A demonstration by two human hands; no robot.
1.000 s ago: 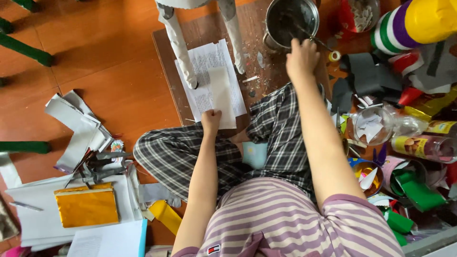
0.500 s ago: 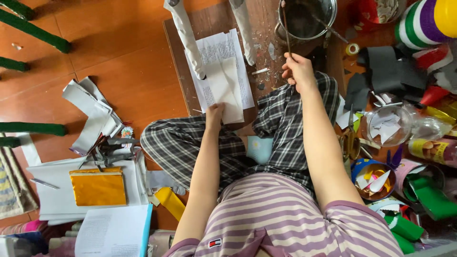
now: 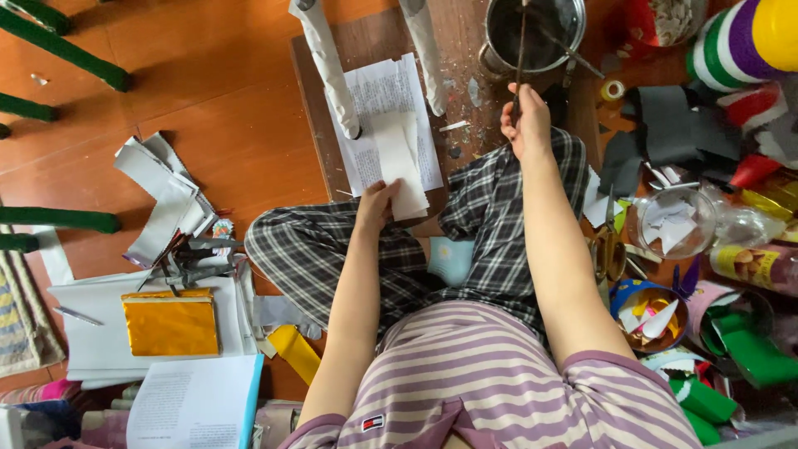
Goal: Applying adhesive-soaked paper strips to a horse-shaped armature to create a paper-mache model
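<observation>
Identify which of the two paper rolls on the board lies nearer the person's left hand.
The left paper roll: its lower end reaches the printed sheet just above the left hand.

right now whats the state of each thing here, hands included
left hand: pressing on the small paper piece
small paper piece: flat on the printed sheet
printed sheet: lying on the wooden board
right hand: gripping the thin stick
thin stick: tip down in the metal pot
metal pot: open, dark inside
paper roll: rolled, lying on the board
</observation>
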